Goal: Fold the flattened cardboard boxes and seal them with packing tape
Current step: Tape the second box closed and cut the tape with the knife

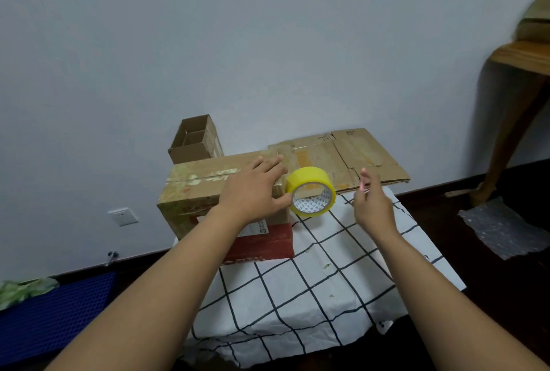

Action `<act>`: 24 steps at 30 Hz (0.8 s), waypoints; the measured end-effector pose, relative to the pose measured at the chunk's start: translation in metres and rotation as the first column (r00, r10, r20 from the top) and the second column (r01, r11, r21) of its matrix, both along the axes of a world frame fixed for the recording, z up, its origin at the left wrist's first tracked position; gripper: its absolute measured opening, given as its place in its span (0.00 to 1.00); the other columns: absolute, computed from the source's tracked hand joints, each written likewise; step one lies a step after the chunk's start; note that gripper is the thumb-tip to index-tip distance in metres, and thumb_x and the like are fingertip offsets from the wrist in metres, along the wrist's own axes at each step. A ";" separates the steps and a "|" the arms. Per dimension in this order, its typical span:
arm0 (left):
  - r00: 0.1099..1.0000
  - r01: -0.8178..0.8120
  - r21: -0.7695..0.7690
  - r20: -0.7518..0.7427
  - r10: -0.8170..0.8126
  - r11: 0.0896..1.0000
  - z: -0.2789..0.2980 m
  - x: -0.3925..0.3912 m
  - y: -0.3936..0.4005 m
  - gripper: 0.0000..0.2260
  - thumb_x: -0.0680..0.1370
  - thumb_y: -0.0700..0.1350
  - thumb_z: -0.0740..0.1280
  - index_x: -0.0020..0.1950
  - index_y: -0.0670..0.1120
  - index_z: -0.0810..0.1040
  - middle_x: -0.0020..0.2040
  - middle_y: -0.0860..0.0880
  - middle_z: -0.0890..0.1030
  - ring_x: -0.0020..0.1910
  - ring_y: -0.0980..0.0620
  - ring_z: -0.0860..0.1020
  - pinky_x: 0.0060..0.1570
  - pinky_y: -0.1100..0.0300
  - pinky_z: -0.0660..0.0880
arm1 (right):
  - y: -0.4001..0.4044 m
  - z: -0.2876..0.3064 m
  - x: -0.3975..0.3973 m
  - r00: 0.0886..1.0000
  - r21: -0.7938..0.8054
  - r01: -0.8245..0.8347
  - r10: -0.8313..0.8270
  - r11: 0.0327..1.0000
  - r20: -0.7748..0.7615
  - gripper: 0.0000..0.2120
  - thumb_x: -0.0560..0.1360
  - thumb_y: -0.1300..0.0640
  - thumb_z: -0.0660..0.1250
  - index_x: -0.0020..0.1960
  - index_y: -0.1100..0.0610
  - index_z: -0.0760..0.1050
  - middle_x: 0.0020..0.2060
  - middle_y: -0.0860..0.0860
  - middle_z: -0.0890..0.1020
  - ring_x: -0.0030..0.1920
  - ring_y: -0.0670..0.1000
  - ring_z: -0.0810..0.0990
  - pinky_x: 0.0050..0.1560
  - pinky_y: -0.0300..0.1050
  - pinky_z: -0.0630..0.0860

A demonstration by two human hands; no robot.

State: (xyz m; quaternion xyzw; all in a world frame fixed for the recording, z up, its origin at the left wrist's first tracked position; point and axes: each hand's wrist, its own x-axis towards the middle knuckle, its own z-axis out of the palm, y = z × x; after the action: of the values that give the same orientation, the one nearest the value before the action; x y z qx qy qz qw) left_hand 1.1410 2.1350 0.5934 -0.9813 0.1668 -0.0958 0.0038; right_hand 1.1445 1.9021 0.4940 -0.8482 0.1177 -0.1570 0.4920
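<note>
Two bare forearms are reaching forward from the bottom of the view over a white cloth with a black grid [300, 290], which is covering a low surface. On that cloth a folded cardboard box [205, 192] is sitting with its top flaps closed, a red panel and a white label showing on its near side. The left hand [253, 189] is lying flat on the right end of the box top, its fingers straight and spread, and its thumb is pressing down the box's right edge just beside the roll of yellow packing tape [311, 190]. The roll is standing on edge against the right end of the box, its open core facing the camera. The right hand [372, 201] is hovering in the air to the right of the roll, apart from it, with its fingertips drawn together; whether it is pinching something small and thin there is too blurred to tell. Beyond the roll, a flattened cardboard box [351, 156] is lying at the far right of the surface. Behind the folded box, a small open carton [195, 140] with an inner divider is standing against the pale wall [238, 43].
</note>
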 end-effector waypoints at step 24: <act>0.998 -0.063 -0.059 -0.002 0.063 0.996 0.005 -0.004 -0.002 0.36 0.73 0.65 0.60 0.78 0.53 0.54 0.75 0.51 0.67 0.74 0.50 0.63 0.62 0.47 0.70 | 0.064 0.069 0.015 0.953 0.677 -0.259 0.066 0.689 0.297 0.12 0.79 0.61 0.57 0.46 0.58 0.80 0.29 0.53 0.81 0.42 0.46 0.81 0.50 0.38 0.72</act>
State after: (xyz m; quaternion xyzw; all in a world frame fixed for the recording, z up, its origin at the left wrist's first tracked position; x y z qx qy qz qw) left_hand 1.1373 2.1329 0.5984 -0.9858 0.1328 -0.1005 -0.0219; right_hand 1.1597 1.9665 0.5634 -0.5739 0.0303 -0.1601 0.8025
